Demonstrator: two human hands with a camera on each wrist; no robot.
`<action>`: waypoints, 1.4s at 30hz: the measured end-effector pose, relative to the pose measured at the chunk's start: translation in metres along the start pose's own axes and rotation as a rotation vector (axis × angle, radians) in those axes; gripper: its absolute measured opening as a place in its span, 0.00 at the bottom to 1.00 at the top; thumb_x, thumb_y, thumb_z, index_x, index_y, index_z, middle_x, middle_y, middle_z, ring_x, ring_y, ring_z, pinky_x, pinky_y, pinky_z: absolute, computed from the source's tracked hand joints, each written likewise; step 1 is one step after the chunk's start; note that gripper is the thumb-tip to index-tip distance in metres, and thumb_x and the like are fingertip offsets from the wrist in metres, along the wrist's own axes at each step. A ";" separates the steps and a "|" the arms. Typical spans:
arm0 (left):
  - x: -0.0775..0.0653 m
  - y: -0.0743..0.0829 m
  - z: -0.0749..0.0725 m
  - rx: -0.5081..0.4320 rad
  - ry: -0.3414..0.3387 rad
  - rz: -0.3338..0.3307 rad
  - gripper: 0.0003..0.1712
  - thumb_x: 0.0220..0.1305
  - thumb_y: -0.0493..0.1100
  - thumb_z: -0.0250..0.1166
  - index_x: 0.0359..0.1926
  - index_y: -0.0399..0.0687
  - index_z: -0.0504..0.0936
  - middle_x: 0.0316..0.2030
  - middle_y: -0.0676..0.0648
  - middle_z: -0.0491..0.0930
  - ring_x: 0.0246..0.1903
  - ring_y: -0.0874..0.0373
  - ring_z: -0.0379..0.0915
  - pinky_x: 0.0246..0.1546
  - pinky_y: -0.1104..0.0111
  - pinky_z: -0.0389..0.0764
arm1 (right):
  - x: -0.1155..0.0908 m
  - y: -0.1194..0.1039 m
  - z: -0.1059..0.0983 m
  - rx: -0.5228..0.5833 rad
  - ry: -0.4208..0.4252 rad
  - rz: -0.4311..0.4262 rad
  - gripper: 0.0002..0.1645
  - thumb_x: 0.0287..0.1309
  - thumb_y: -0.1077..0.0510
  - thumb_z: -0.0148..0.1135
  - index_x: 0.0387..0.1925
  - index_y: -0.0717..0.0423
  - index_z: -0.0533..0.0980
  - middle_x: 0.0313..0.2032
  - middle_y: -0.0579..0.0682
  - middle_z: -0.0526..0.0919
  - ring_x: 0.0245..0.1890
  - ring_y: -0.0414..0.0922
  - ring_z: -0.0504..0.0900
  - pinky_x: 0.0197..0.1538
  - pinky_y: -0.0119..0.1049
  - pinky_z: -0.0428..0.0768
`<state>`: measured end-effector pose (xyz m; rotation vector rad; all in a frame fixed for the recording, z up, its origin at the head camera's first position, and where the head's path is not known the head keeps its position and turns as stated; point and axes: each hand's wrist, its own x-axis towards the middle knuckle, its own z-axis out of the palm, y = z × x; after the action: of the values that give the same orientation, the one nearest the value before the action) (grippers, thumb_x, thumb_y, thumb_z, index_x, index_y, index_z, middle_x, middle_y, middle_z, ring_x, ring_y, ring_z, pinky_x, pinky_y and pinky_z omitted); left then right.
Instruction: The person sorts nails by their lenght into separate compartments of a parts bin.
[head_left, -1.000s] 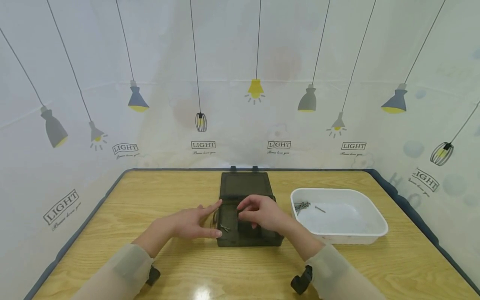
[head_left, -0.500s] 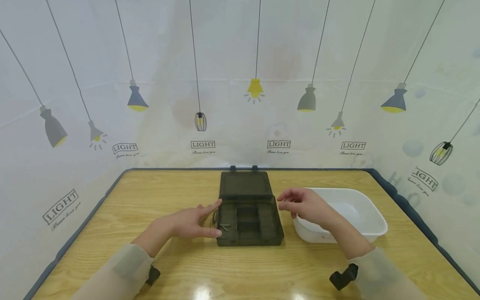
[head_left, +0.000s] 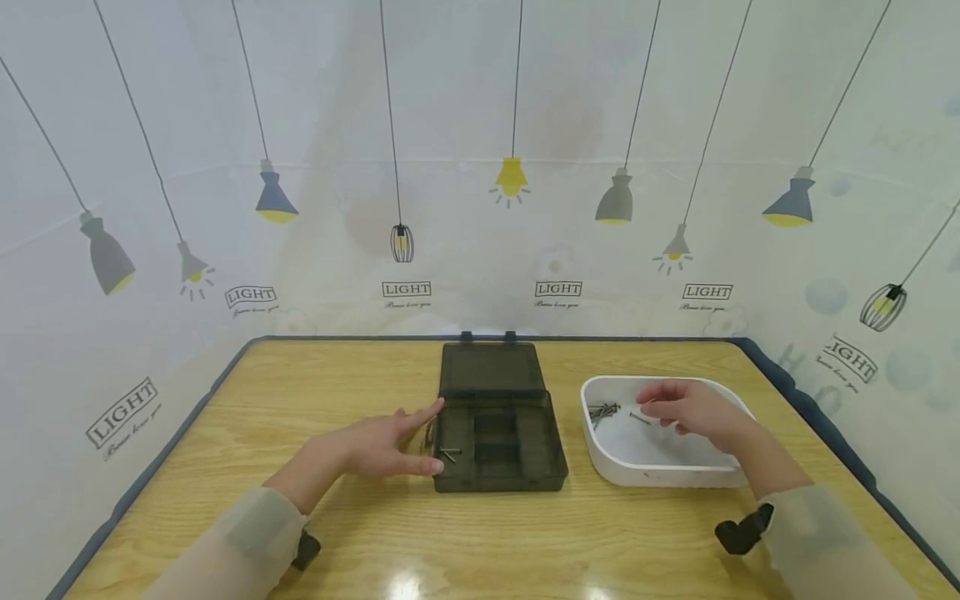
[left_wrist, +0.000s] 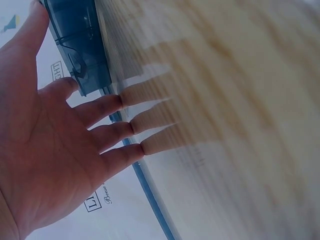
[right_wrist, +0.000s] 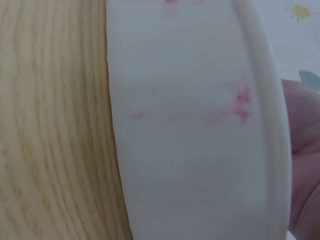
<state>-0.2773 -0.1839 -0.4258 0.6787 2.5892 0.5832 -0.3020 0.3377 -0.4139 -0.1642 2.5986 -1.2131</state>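
Note:
A dark translucent compartment box (head_left: 517, 482) lies with its lid (head_left: 491, 367) folded back. My left hand (head_left: 378, 446) spreads its fingers, with thumb and index finger touching the box's left side; its palm (left_wrist: 60, 145) shows in the left wrist view. A few small screws (head_left: 449, 453) lie in the box's left compartment. Over the white tub (head_left: 630, 473) hangs my right hand (head_left: 693, 410), fingers loosely bent, holding nothing visible. Near its fingertips a single screw (head_left: 639, 418) lies on the tub's floor. In the right wrist view, the tub's wall (right_wrist: 195, 165) hides the fingers.
A small pile of screws (head_left: 602, 412) sits at the tub's left end. The wooden table (head_left: 480, 550) is bounded at the back by a dark edge and a white curtain printed with lamps (head_left: 480, 100).
My right hand has moved right, from above the box to inside the white tub's rim. The left hand and the box have stayed in place.

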 end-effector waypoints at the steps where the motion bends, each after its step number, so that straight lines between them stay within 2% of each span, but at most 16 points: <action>1: 0.000 0.000 0.000 0.001 -0.001 0.002 0.62 0.69 0.81 0.62 0.91 0.72 0.42 0.88 0.41 0.53 0.85 0.30 0.51 0.78 0.32 0.61 | 0.001 0.003 -0.002 0.001 0.000 0.015 0.24 0.80 0.50 0.65 0.66 0.61 0.80 0.58 0.57 0.86 0.50 0.51 0.80 0.46 0.41 0.82; 4: 0.000 0.000 -0.001 0.001 -0.003 0.003 0.62 0.69 0.81 0.62 0.91 0.72 0.42 0.88 0.42 0.53 0.85 0.30 0.51 0.78 0.32 0.61 | 0.003 0.008 -0.006 0.023 0.002 0.061 0.25 0.78 0.52 0.66 0.67 0.61 0.79 0.59 0.58 0.86 0.49 0.50 0.80 0.47 0.41 0.82; 9: 0.001 -0.002 0.000 -0.007 -0.008 0.000 0.62 0.68 0.82 0.62 0.90 0.73 0.42 0.87 0.41 0.53 0.85 0.31 0.51 0.78 0.32 0.61 | 0.006 0.013 -0.006 0.039 -0.022 0.108 0.25 0.75 0.54 0.69 0.67 0.60 0.80 0.52 0.54 0.84 0.42 0.48 0.79 0.43 0.39 0.80; 14: 0.001 -0.003 0.000 -0.012 -0.005 -0.003 0.62 0.68 0.82 0.63 0.90 0.74 0.42 0.87 0.40 0.53 0.84 0.31 0.52 0.78 0.32 0.61 | 0.009 0.015 -0.003 0.002 -0.037 0.103 0.26 0.74 0.54 0.70 0.67 0.60 0.80 0.49 0.52 0.83 0.38 0.47 0.77 0.41 0.38 0.77; 19: 0.001 -0.003 0.000 -0.009 0.001 -0.001 0.62 0.68 0.82 0.62 0.90 0.73 0.42 0.87 0.38 0.53 0.83 0.29 0.54 0.79 0.33 0.61 | 0.011 0.015 0.001 -0.060 -0.031 0.112 0.24 0.72 0.53 0.72 0.64 0.59 0.82 0.56 0.55 0.83 0.41 0.47 0.76 0.44 0.39 0.75; 28: 0.001 -0.002 0.000 0.002 -0.002 0.008 0.62 0.68 0.83 0.61 0.91 0.72 0.42 0.87 0.40 0.53 0.83 0.29 0.54 0.79 0.34 0.61 | 0.014 0.010 0.004 -0.133 -0.056 0.143 0.22 0.72 0.51 0.72 0.61 0.55 0.82 0.60 0.57 0.81 0.52 0.52 0.74 0.51 0.43 0.70; 34: -0.001 0.000 -0.001 0.003 -0.009 0.006 0.62 0.69 0.82 0.62 0.91 0.71 0.42 0.87 0.40 0.53 0.83 0.28 0.54 0.79 0.32 0.61 | 0.017 0.009 0.006 -0.191 -0.055 0.099 0.16 0.72 0.51 0.72 0.54 0.55 0.83 0.55 0.56 0.82 0.52 0.53 0.74 0.51 0.43 0.69; 39: -0.002 0.001 -0.001 0.001 -0.012 0.003 0.62 0.69 0.82 0.62 0.91 0.72 0.42 0.87 0.42 0.53 0.83 0.29 0.54 0.79 0.33 0.61 | 0.018 0.011 0.008 -0.191 -0.052 0.146 0.11 0.72 0.51 0.73 0.48 0.51 0.84 0.48 0.51 0.79 0.52 0.52 0.71 0.50 0.45 0.66; 42: -0.001 0.002 -0.001 0.000 -0.014 0.004 0.62 0.69 0.82 0.62 0.91 0.71 0.42 0.88 0.42 0.53 0.84 0.29 0.53 0.79 0.33 0.61 | 0.017 0.012 0.007 -0.195 -0.053 0.155 0.10 0.72 0.51 0.73 0.48 0.51 0.85 0.47 0.50 0.79 0.52 0.52 0.71 0.50 0.46 0.66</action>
<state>-0.2759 -0.1831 -0.4234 0.6863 2.5758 0.5779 -0.3161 0.3365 -0.4308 -0.0310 2.6252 -0.8923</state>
